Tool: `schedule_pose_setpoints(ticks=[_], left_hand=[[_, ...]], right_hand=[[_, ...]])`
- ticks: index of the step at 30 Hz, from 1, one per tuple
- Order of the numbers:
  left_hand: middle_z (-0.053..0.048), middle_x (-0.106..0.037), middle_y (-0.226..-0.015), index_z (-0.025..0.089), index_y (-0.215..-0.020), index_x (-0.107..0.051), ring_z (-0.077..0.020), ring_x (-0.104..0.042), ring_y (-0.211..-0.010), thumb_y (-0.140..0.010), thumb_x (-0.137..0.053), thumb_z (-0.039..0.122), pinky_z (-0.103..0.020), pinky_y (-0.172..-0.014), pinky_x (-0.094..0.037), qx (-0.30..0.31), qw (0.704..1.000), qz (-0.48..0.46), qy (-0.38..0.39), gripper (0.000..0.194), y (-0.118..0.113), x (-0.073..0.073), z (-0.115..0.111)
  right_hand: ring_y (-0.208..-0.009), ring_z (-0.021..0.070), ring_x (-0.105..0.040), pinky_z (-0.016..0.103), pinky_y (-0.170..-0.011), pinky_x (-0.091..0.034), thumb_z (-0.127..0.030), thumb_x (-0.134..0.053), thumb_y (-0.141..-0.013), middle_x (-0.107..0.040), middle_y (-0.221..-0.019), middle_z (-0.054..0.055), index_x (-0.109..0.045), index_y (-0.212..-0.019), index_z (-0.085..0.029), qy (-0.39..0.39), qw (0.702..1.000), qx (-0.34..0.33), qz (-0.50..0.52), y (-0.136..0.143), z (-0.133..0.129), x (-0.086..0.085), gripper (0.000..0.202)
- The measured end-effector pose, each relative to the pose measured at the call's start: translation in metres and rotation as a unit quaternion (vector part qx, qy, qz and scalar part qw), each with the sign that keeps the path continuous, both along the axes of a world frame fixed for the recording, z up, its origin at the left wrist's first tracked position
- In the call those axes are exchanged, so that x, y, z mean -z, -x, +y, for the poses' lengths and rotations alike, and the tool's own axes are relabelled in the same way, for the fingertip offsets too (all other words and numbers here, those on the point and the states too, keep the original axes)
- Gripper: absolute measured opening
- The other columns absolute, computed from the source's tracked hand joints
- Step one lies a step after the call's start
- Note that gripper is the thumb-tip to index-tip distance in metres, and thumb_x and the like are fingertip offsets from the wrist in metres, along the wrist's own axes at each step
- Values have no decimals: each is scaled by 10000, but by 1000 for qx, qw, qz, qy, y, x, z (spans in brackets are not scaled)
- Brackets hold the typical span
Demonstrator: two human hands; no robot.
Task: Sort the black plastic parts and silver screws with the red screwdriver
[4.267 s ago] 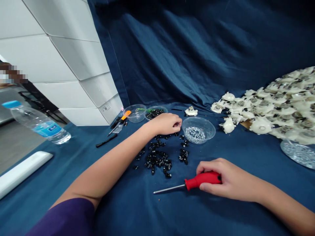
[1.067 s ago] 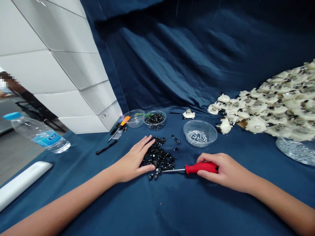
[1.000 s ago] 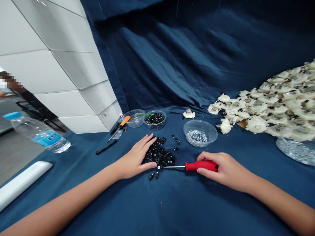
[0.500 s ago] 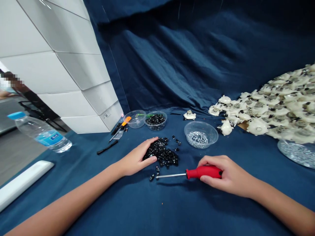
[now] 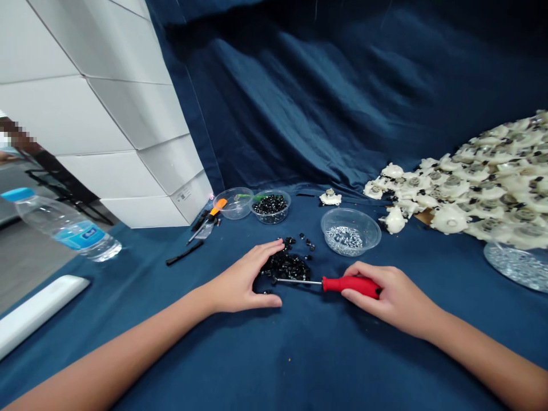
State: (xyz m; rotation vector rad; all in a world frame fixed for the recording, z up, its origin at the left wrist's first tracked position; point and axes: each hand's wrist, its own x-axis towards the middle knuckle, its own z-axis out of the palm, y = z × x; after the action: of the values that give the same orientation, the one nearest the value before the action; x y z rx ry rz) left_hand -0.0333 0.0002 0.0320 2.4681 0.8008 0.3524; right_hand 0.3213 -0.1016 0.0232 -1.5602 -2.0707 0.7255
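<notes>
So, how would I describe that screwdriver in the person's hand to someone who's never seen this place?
On the blue cloth, right of middle, stands a clear bowl of silvery pieces. Nearer the viewer, the right hand holds the screwdriver, its shaft pointing left toward a pile of small black pieces. Its red handle sets it apart from the orange-handled tool beside the white boxes.

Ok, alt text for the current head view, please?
A person's right hand holds a red-handled screwdriver, its tip at a heap of small black parts; the left hand is open at the heap's left side. Beyond stand a clear bowl of black parts and another of silvery pieces, with cream-coloured parts piled at right.
</notes>
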Motion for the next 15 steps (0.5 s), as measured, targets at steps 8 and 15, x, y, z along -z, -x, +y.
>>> schedule_pose_setpoints(ticks=[8,15], left_hand=[[-169,-403,-1708,266,-1637,-389,-340,-414,-1584,-963,-747,582,-587,-1308,-355,-43,999,-17,-19,826,-9,4,4],[-178,-268,-1787,270,-1702,-307,-403,-312,-1633,-921,-729,702,-629,-1309,-316,-24,998,35,-42,987,-24,-3,3]], right_hand=[[-602,170,-603,305,-602,-452,-457,-698,-953,-712,-740,-21,-715,-972,-278,-74,996,37,-14,-17,-2,-10,181],[-528,190,-598,303,-532,-406,-578,-643,-982,-676,-617,-23,-720,-954,-287,-75,988,126,-41,-24,3,-10,303]])
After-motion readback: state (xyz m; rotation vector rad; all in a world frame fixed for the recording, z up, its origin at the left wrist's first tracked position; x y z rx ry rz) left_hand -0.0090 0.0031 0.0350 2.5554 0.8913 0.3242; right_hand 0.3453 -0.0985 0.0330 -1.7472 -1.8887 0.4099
